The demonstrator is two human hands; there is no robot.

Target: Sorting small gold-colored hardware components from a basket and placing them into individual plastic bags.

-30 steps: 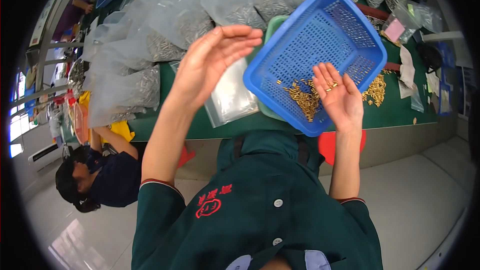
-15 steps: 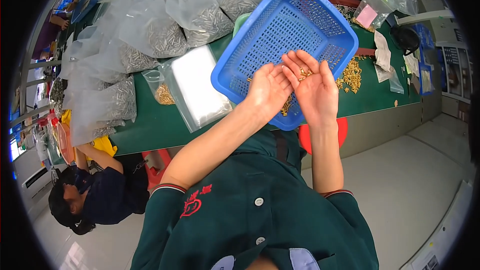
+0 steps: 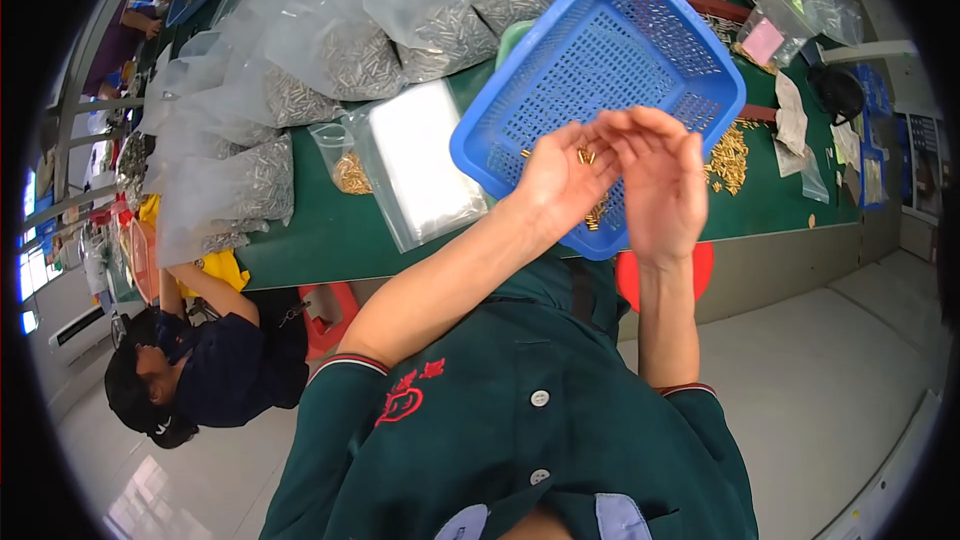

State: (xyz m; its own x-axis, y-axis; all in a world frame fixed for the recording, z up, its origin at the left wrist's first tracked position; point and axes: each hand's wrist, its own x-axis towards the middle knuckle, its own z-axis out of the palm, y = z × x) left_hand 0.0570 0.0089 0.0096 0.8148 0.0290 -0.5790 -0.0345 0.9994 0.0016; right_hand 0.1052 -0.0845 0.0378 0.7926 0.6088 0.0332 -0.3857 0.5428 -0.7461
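Over the blue perforated basket (image 3: pixel 480 110), my left hand (image 3: pixel 560 180) lies palm up with fingers extended, cradling a few small brass-coloured pins (image 3: pixel 586 155). My right hand (image 3: pixel 662 190) is cupped beside it, tilted toward the left fingers, its palm facing up and inward. I see nothing in the right palm, though its fingers curl partly over. More brass pins (image 3: pixel 594 214) lie in the near end of the basket below my hands, partly covered by them.
A pile of brass pins (image 3: pixel 729 160) lies right of the basket. Clear bags of silvery pins (image 3: pixel 362 62) line the table's left and back. A stack of clear plastic bags (image 3: pixel 425 165) and a small bag of brass pieces (image 3: pixel 350 174) lie left. A co-worker (image 3: pixel 210 360) sits at far left.
My right hand has tipped up toward the left. The brass pins that lay on the right hand's fingers now show on the left hand. The whole view has shifted slightly.
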